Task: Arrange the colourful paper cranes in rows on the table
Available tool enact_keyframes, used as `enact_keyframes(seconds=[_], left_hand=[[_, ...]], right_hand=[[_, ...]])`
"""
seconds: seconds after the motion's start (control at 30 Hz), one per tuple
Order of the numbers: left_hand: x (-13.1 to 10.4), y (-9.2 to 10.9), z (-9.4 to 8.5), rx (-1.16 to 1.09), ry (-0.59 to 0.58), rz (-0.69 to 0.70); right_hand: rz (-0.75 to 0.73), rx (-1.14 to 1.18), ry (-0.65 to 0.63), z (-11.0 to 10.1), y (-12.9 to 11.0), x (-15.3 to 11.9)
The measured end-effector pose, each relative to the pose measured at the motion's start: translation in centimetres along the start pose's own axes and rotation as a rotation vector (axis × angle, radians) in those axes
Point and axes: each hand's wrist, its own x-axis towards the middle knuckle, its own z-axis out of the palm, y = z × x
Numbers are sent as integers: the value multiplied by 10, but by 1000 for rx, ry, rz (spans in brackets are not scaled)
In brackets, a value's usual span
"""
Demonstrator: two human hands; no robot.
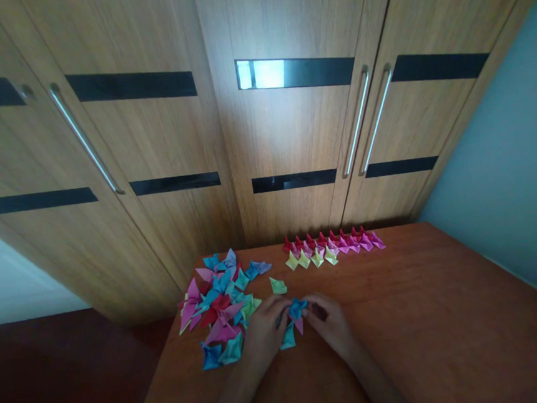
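Note:
A small blue folded-paper piece, like an origami crane, is held between my two hands just above the table. My left hand pinches its left side, and my right hand grips its right side with the fingertips. Below them, a teal paper piece and a pink one lie partly hidden by the hands. One pale green piece rests just beyond my left hand. To the left spreads a mixed pile of folded paper pieces in pink, red, blue, teal and green.
At the back of the table, red and pink folded pieces stand in rows, with several yellow ones in front. Behind the table rises a wooden wardrobe with long metal handles. A pale blue wall borders the right side.

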Motion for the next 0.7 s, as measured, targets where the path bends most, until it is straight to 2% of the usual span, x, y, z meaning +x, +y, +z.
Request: enact_keyframes(seconds=[0.13, 0.23, 0.3, 0.4, 0.5, 0.6, 0.7], left_hand=[[-5, -4, 2, 5, -5, 45], [-6, -5, 0, 31, 46, 38], [-7, -4, -2, 53, 79, 26], [-7, -1, -4, 78, 94, 11], [-8, 3, -3, 90, 101, 20], [-8, 5, -1, 81, 114, 43], [-9, 6, 1, 80, 130, 53]], right_hand=[[-53, -116, -15, 0, -7, 0], [-54, -158, 36, -11, -3, 1], [-16, -201, 151, -27, 5, 3], [73, -292, 363, -63, 26, 11], [162, -462, 487, -100, 47, 23], [316, -682, 418, -122, 60, 35], [492, -869, 278, -125, 63, 46]])
